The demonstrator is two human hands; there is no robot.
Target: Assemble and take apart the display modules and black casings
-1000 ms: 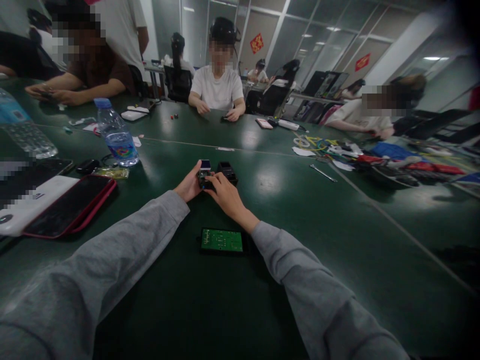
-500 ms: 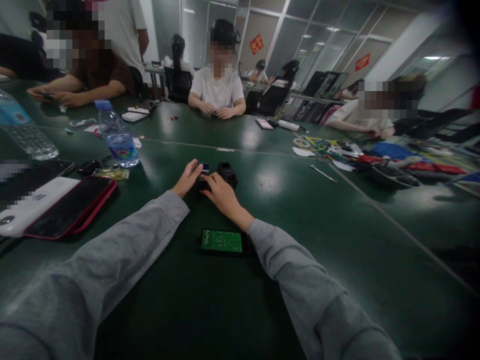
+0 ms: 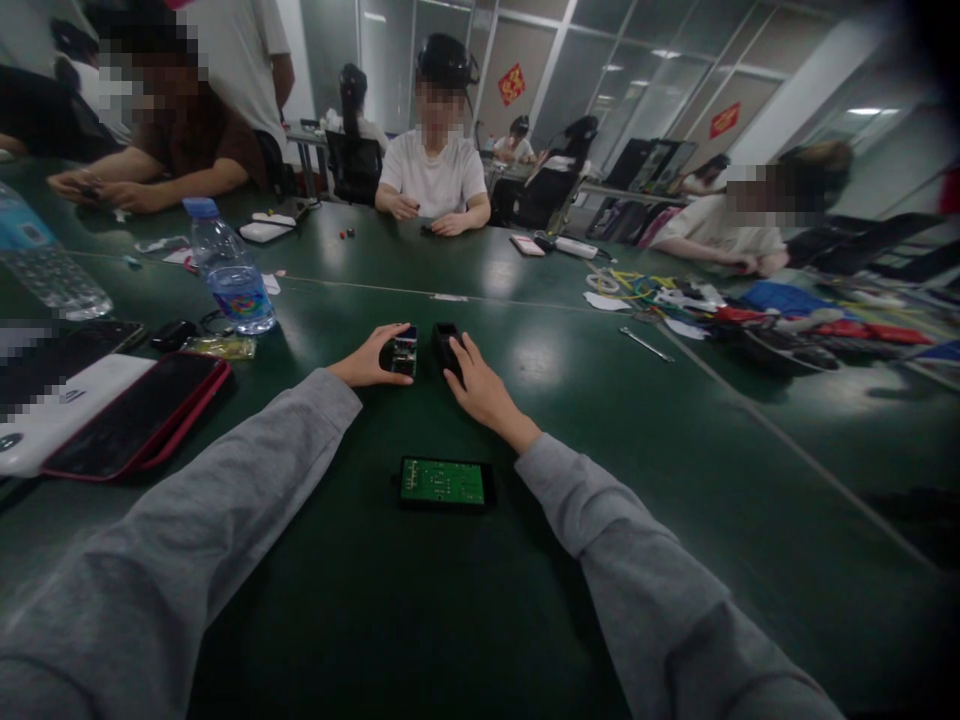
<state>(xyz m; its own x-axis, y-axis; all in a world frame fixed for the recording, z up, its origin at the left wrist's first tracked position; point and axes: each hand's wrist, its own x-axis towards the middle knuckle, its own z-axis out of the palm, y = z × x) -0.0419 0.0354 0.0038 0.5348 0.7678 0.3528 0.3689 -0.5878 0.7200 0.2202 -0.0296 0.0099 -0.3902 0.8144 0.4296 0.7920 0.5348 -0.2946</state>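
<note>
My left hand [image 3: 367,362] rests on the green table [image 3: 525,560] with its fingers curled around a small black module [image 3: 401,354] that shows a blue and circuit-board face. My right hand [image 3: 480,385] lies just right of it, fingers closed on a black box-shaped casing [image 3: 445,343]. The two parts stand a little apart. A green circuit board [image 3: 442,482] in a black tray lies flat nearer to me, between my grey sleeves.
A water bottle [image 3: 227,268], a phone in a red case [image 3: 139,412] and a white power bank [image 3: 60,410] lie at the left. Cables and tools [image 3: 675,300] clutter the right. Other people sit along the far edge, their hands busy with small parts.
My hands were together on the small module. They have drawn apart: the left keeps the module, the right has shifted right onto the black casing.
</note>
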